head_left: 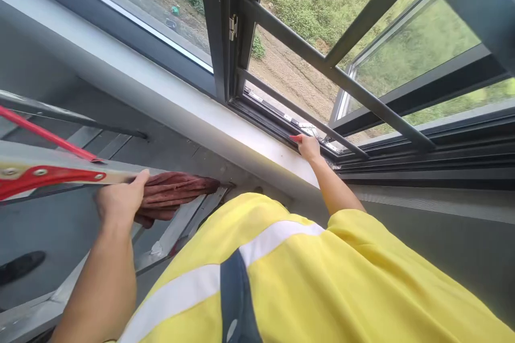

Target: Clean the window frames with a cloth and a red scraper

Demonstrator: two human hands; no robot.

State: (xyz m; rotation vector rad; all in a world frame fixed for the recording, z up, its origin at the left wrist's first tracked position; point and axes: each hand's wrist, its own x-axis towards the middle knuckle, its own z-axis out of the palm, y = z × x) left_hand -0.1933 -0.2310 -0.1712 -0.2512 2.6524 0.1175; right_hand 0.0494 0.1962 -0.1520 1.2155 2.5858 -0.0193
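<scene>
My left hand [120,198] is closed on the side of a metal stepladder [124,168] with red hinge brackets, its thumb along the top edge. Draped over the ladder beside that hand is a reddish-brown cloth [177,193]. Out to the right, my right hand [309,147] reaches to the bottom track of the dark window frame [273,124]. A small red thing [296,138] pokes out of its closed fingers; its kind cannot be made out, and the rest of it is hidden.
Dark guard bars [293,43] cross the window opening above my right hand. An outward-opened sash [418,48] stands beyond them. A white sill [241,136] runs below the frame. At the lower left, a dark shoe [24,267] shows on the grey floor [60,230].
</scene>
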